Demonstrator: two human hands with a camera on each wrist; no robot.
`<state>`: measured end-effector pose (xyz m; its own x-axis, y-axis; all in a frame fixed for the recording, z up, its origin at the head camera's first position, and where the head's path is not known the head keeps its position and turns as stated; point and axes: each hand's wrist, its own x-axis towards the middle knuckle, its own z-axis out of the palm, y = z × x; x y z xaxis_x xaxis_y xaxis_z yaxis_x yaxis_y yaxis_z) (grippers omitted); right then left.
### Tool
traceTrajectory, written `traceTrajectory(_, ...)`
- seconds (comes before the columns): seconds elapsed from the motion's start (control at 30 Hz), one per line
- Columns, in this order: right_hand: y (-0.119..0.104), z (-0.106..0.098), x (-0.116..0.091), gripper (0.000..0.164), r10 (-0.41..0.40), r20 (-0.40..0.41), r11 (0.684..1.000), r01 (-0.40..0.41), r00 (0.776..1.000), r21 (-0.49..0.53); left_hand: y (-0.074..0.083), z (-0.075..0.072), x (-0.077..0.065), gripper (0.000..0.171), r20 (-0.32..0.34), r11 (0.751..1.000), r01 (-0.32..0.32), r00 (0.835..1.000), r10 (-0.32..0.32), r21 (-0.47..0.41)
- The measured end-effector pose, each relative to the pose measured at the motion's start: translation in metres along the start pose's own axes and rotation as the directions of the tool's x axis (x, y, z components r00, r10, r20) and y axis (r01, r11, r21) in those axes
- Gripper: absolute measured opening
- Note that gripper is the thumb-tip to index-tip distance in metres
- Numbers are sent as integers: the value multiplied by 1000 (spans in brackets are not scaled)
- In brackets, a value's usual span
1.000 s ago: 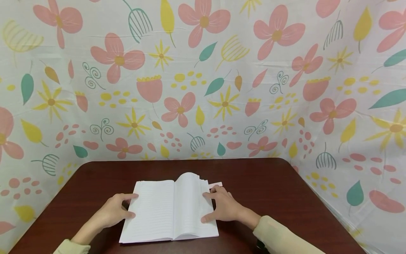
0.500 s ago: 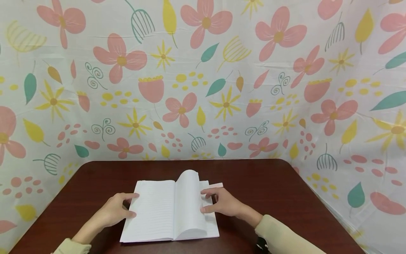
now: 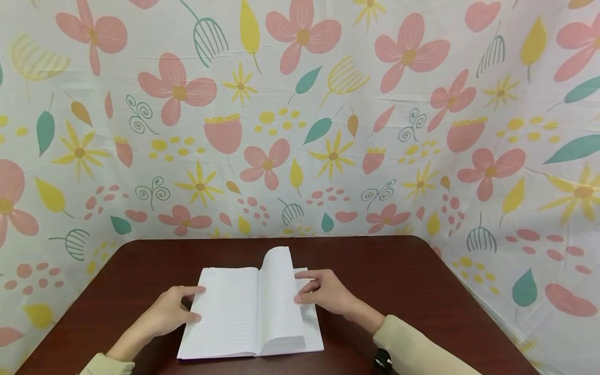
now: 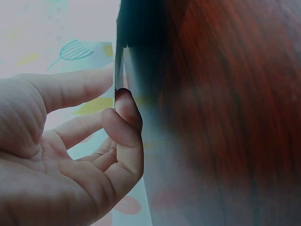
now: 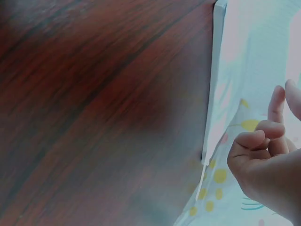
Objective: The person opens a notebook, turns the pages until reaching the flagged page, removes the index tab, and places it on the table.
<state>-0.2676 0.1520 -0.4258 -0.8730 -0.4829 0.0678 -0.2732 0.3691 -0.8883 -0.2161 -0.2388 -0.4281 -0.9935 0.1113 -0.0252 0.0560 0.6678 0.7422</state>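
Note:
An open lined notebook [image 3: 220, 312] lies on the dark wooden table. My left hand [image 3: 166, 311] grips its left edge; in the left wrist view, the thumb is on one side of the edge and curled fingers [image 4: 123, 127] are on the other. A bundle of right-hand pages [image 3: 280, 302] stands lifted and bowed over from the spine. My right hand [image 3: 328, 292] pinches the free edge of these pages between thumb and index finger, its other fingers curled in. The right wrist view shows this hand [image 5: 265, 155] raised beside the notebook's edge [image 5: 214, 94].
The reddish-brown table [image 3: 375, 271] reaches back to a white cloth [image 3: 300, 208] printed with flowers and leaves, which also hangs along both sides. A thin pale strip [image 5: 201, 183] sticks out past the notebook. Something black [image 3: 383, 359] shows under the right sleeve.
My right hand has moved up and slightly away from me along the page edge. The page bundle has lifted higher, baring more of the pages beneath. The left hand stays put.

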Motion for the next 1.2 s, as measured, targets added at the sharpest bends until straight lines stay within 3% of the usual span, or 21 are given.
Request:
traceTrajectory(0.43, -10, 9, 7, 75, -113, 7, 992, 112, 994, 53, -1, -1, 1, 61, -5, 1000, 6, 1000, -6, -12)
traceTrajectory(0.63, -14, 16, 11, 75, -140, 39, 989, 138, 989, 52, -1, -1, 1, 61, 3, 1000, 11, 1000, -11, -15)
traceTrajectory(1.2, -18, 41, 22, 73, -88, 91, 992, 80, 992, 95, -1, 0, 0, 60, 4, 1000, 3, 1000, -3, -11)
